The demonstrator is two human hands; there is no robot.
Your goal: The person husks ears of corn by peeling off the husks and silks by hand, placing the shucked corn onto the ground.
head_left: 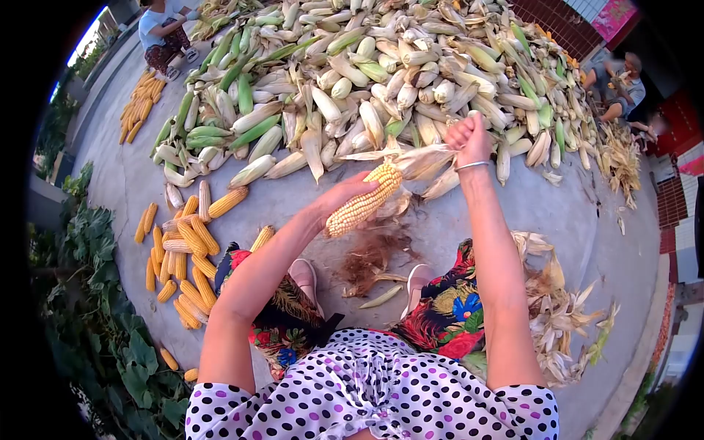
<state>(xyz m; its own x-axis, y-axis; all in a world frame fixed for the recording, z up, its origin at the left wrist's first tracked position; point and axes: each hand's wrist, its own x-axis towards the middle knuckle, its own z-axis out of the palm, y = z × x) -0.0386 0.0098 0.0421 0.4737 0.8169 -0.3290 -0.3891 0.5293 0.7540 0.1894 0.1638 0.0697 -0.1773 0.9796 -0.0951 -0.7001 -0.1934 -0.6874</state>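
In the middle of the head view, my left hand (345,192) is wrapped round an ear of corn (364,202) with its pale yellow kernels bare. The ear tilts, its far end up and to the right. Dry husk leaves (422,160) are still joined at that far end and stretch across to my right hand (469,139). My right hand is closed in a fist on the husk, with a bracelet at the wrist. Below the ear, brown corn silk (370,257) lies on the ground between my shoes.
A large heap of unhusked corn (352,81) spreads ahead. Husked ears (192,246) lie at left, stripped husks (554,315) at right. One person (165,33) sits at far left beside more husked ears (141,106); other people (620,84) sit at far right. Green plants (103,293) border the left.
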